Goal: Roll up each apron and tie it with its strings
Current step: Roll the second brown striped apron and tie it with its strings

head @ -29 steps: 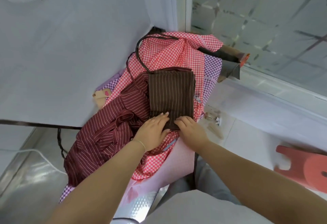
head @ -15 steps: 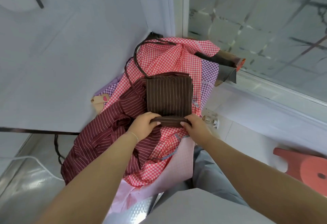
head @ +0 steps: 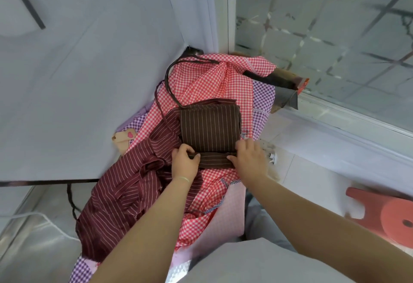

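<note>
Left hand (head: 185, 164) and right hand (head: 249, 157), fingers curled, pinch the near rolled edge of brown striped apron (head: 210, 126); right fingertips blurred, grip probably firm.

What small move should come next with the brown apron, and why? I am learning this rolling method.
Probably turn the roll over once more, away from the body. Only the near edge of the brown apron is rolled; most of the folded panel lies flat beyond it. The left hand and right hand each grip an end of the roll, placed to push it on. The strings lie loose beyond.
</note>
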Demonstrator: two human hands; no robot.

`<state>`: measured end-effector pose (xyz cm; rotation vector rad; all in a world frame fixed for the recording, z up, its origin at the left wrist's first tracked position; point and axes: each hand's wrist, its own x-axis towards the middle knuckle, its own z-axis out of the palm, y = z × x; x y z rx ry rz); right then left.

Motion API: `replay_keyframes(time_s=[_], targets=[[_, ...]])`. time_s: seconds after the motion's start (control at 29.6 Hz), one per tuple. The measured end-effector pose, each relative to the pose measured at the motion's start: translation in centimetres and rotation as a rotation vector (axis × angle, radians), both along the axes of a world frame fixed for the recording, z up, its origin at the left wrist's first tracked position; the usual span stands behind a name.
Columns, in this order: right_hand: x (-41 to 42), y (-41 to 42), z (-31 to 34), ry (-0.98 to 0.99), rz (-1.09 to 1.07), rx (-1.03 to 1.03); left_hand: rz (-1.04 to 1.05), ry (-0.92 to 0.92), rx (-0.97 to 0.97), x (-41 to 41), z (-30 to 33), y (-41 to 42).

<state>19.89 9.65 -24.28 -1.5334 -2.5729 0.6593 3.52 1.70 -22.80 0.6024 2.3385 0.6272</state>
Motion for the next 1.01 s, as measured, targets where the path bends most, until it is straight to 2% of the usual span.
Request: replay_keyframes(time_s=[0.03,0.07,0.1,0.17,0.2,0.24,0.3,0.34,0.37,0.61,0.74,0.84,0.95,1.01], targets=[[0.1,-0.6,-0.5,0.045,0.173,0.185,0.035,0.009,-0.007,-0.1,0.1,0.3],[0.2,-1.0,-1.2,0.089,0.327,0.278,0.058,-0.002,-0.028,-0.2,0.1,0.8],[0.4,-1.3,-2.0,0.113,0.430,0.284,0.070,-0.027,-0.062,-0.4,0.1,1.2],[0.8,-1.1,-2.8,0.090,0.501,0.213,0.056,-0.039,-0.120,-0.7,0.3,1.8],[1.0,-0.7,-3.0,0.068,0.525,0.167,-0.009,0.073,-0.129,-0.8,0.4,1.7],[1.2,-0.3,-3.2,0.053,0.547,0.140,-0.148,0.286,-0.111,-0.5,0.4,1.4],[1.4,0.1,-2.9,0.037,0.577,0.113,-0.525,0.652,0.055,0.2,-0.3,0.1],[1.4,0.2,-2.8,0.041,0.585,0.120,-0.680,0.742,0.128,0.2,-1.0,-0.8],[1.5,0.5,-2.7,0.036,0.592,0.132,-0.753,0.749,0.165,0.4,-1.4,-1.4],[0.8,1.0,-2.8,-0.007,0.607,0.224,-0.793,0.604,0.039,0.1,-1.8,-3.5],[-0.1,1.3,-2.4,-0.070,0.638,0.223,-0.700,0.512,0.050,-0.4,-1.5,-2.3],[-0.4,2.2,-1.4,-0.092,0.592,0.092,-0.524,0.228,0.085,-2.0,-1.3,-1.0],[-1.2,4.1,-0.5,-0.040,0.351,-0.170,-0.273,-0.029,0.042,-3.3,-0.7,1.0],[-1.8,5.1,-0.1,-0.016,0.206,-0.288,-0.104,-0.132,0.023,-3.4,-0.4,2.3]])
